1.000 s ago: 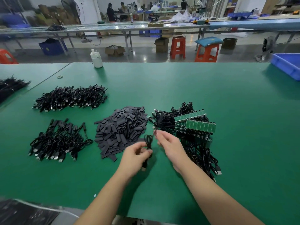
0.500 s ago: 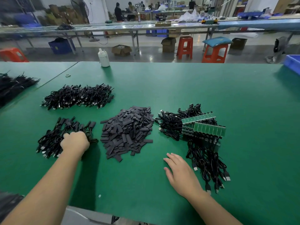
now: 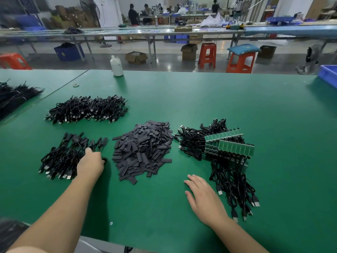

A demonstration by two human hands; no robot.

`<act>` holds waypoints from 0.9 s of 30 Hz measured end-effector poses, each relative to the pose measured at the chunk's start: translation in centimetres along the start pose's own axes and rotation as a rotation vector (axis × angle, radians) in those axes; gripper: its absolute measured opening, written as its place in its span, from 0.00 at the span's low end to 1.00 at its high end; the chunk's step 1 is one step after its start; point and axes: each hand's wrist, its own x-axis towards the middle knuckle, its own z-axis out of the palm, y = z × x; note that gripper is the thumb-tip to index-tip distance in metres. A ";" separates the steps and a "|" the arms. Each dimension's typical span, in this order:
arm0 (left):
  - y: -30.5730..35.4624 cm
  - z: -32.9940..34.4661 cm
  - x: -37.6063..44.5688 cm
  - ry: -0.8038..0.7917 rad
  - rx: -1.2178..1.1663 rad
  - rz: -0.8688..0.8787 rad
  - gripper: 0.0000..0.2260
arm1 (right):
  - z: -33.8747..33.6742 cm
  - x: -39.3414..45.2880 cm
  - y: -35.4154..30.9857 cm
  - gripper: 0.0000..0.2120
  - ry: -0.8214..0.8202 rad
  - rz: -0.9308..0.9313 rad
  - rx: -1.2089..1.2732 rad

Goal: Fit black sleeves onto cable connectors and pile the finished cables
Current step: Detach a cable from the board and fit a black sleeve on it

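Our left hand (image 3: 90, 163) rests knuckles-up on the near pile of finished cables (image 3: 67, 156), left of the heap of black sleeves (image 3: 144, 150); we cannot tell whether its fingers hold anything. Our right hand (image 3: 204, 198) lies flat, fingers spread, on the green table (image 3: 273, 106), right of the sleeves, just beside the unfinished cables (image 3: 231, 179).

No text, label or number is legible anywhere

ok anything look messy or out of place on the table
Mostly tidy piles. A few sleeves have strayed off the sleeve pile onto the table, such as one at its near edge. Nothing looks damaged.
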 end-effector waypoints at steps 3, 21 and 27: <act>-1.0 1.1 0.2 0.064 -0.015 -0.008 0.08 | 0.0 -0.1 0.0 0.22 -0.004 0.000 -0.001; 7.8 -1.7 -3.6 0.232 -0.231 0.064 0.07 | -2.0 0.7 -1.2 0.19 -0.082 0.029 0.095; 20.7 -3.5 -11.2 -0.039 -0.622 0.624 0.11 | -11.9 2.9 0.3 0.10 0.596 0.026 -0.029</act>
